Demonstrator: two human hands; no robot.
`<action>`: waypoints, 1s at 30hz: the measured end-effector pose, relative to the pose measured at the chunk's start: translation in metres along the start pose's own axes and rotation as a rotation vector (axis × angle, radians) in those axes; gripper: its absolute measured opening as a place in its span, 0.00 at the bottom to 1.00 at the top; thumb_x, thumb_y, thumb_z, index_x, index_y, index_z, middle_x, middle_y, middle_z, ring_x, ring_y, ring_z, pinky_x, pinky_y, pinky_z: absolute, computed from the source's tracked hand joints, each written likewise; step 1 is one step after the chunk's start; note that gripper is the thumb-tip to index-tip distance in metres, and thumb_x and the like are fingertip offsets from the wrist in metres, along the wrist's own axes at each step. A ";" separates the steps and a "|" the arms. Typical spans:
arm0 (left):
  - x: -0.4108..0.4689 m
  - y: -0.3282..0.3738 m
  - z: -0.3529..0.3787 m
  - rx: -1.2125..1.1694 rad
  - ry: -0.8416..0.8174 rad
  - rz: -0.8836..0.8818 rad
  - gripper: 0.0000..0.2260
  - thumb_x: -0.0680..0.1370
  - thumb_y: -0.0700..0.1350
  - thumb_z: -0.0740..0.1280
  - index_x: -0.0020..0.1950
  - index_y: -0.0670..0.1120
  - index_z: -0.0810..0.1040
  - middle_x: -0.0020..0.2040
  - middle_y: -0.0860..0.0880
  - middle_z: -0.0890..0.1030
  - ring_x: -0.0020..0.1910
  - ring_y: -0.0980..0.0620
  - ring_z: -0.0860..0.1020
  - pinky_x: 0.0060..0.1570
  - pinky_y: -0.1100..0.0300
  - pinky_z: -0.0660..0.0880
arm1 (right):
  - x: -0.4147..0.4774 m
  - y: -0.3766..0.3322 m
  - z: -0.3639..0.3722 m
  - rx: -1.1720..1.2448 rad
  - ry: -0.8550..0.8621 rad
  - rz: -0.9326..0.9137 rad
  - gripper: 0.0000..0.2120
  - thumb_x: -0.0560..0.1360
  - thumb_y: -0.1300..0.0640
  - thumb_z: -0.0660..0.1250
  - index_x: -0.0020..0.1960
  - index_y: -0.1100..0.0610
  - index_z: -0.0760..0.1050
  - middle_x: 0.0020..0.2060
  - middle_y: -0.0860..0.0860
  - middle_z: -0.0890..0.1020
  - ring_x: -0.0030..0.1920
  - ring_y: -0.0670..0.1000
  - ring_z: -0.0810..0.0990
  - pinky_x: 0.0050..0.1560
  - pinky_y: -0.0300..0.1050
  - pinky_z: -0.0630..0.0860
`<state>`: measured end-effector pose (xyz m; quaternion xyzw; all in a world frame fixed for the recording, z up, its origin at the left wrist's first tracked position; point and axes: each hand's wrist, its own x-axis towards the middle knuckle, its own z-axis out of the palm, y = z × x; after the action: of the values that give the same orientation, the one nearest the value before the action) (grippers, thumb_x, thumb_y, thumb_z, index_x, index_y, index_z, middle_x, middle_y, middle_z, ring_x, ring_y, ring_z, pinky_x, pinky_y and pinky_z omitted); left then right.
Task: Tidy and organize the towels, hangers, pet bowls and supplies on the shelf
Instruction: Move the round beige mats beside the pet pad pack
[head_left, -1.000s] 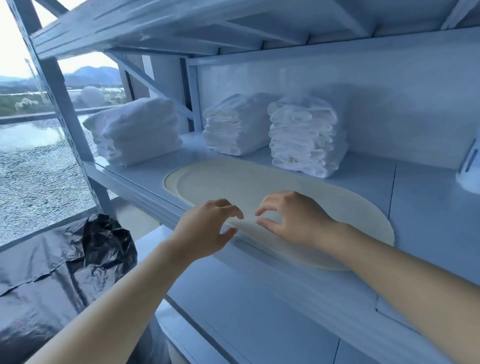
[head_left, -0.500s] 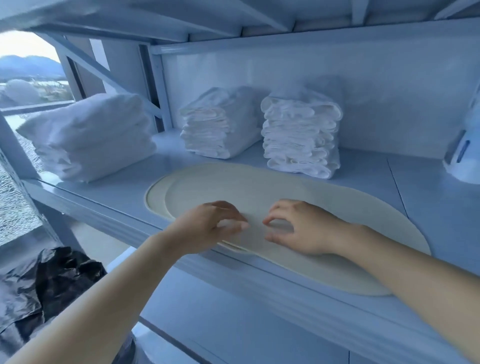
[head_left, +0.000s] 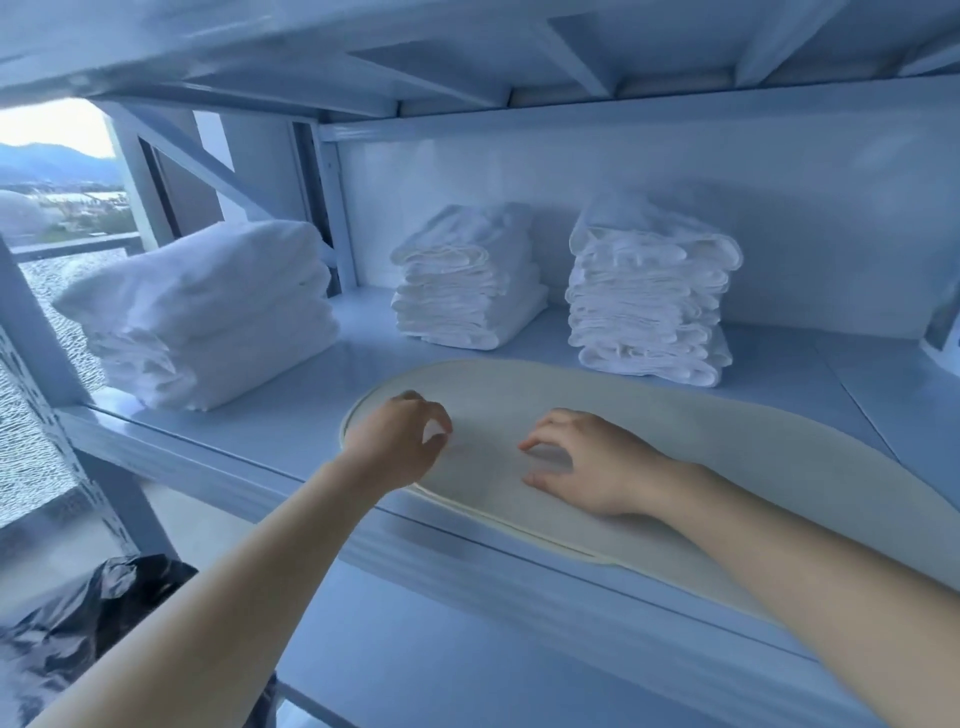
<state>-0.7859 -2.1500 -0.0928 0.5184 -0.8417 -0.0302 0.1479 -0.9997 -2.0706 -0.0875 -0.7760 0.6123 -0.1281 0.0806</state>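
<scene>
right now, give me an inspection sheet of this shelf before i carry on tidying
surface: pale blue shelf
job's things: three folded white towel stacks at the back: left stack, middle stack, right stack; beige oval mat lies flat in front
clutter: black plastic bag below left; white object cut off at right edge
hands: left hand curled over mat's left end, grip unclear; right hand rests on mat, fingers arched
cables: nothing seen
surroundings: window at left, hills outside

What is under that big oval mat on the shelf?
A second mat: only its rim peeks out at the front and left of the top mat. Both lie on the shelf; anything else beneath is covered.
</scene>
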 end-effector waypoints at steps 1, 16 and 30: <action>0.006 -0.002 0.000 -0.001 0.008 -0.028 0.07 0.77 0.50 0.63 0.53 0.56 0.78 0.53 0.52 0.75 0.54 0.49 0.75 0.45 0.59 0.72 | 0.004 -0.003 0.001 -0.005 0.002 0.008 0.22 0.75 0.43 0.64 0.66 0.48 0.70 0.65 0.46 0.70 0.65 0.47 0.68 0.66 0.44 0.65; 0.048 -0.013 0.011 0.050 0.025 -0.128 0.17 0.76 0.38 0.60 0.65 0.45 0.68 0.59 0.39 0.71 0.55 0.37 0.73 0.51 0.51 0.71 | 0.007 -0.002 0.006 -0.072 -0.046 0.091 0.25 0.78 0.41 0.56 0.72 0.49 0.62 0.74 0.46 0.59 0.73 0.45 0.57 0.73 0.44 0.56; 0.066 -0.029 0.003 -0.177 0.048 -0.195 0.15 0.78 0.44 0.63 0.64 0.42 0.69 0.61 0.41 0.74 0.58 0.40 0.73 0.52 0.55 0.71 | 0.019 0.001 -0.001 -0.076 -0.056 0.121 0.24 0.77 0.41 0.59 0.72 0.44 0.63 0.74 0.44 0.60 0.73 0.44 0.59 0.72 0.42 0.56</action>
<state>-0.7898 -2.2220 -0.0874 0.5833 -0.7775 -0.1063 0.2094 -0.9971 -2.0897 -0.0851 -0.7434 0.6600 -0.0777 0.0757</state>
